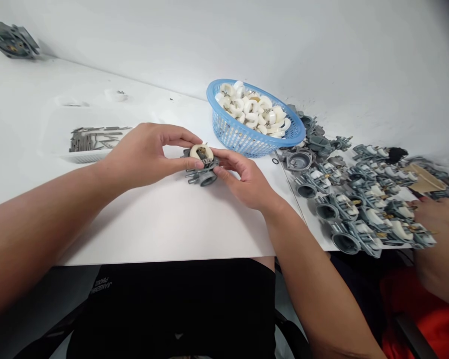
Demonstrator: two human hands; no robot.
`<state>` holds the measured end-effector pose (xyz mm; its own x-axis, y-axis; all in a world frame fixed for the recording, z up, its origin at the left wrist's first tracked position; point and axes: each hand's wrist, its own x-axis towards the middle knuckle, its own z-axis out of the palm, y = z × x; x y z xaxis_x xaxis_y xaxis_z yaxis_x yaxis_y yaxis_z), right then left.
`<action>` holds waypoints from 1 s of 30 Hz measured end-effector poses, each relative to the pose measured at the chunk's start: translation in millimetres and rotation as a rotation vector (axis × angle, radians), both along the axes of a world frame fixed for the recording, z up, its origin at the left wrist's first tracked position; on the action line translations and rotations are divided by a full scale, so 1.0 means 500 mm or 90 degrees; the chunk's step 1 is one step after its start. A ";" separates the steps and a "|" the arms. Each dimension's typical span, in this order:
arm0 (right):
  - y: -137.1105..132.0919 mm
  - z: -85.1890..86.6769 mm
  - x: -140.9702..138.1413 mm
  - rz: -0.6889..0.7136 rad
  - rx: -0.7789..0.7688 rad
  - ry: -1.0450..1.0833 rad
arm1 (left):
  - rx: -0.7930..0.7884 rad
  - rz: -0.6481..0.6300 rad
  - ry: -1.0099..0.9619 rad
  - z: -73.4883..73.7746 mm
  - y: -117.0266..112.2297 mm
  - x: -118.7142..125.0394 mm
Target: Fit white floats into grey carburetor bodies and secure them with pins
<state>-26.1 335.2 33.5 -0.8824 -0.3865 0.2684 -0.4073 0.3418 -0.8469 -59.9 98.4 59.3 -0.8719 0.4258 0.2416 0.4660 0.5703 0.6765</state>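
My hands hold a grey die-cast carburetor body [204,175] above the white table, with its round bore facing down and toward me. A cream-white plastic float [200,151] sits on top of the body. My left hand [144,157] grips it from the left, thumb and fingertips at the float. My right hand [243,179] holds the body from the right, fingers against its near side. A blue plastic basket [243,142] of similar white floats [252,112] stands just beyond my right hand.
A white tray [84,157] of thin metal pins [93,139] lies behind my left hand. Many assembled carburetors [344,209] crowd a white surface at right, where a co-worker's hand [434,214] reaches in. Another carburetor part [11,40] sits at the far left corner.
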 end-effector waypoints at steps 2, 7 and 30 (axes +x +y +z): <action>0.000 0.000 0.001 0.001 -0.001 0.000 | 0.014 -0.001 0.007 -0.003 0.000 -0.003; 0.000 -0.001 0.002 0.000 -0.004 0.001 | 0.043 -0.010 0.009 -0.008 0.001 -0.006; 0.001 0.002 0.004 -0.007 0.010 0.029 | 0.055 -0.011 0.009 -0.007 -0.003 -0.001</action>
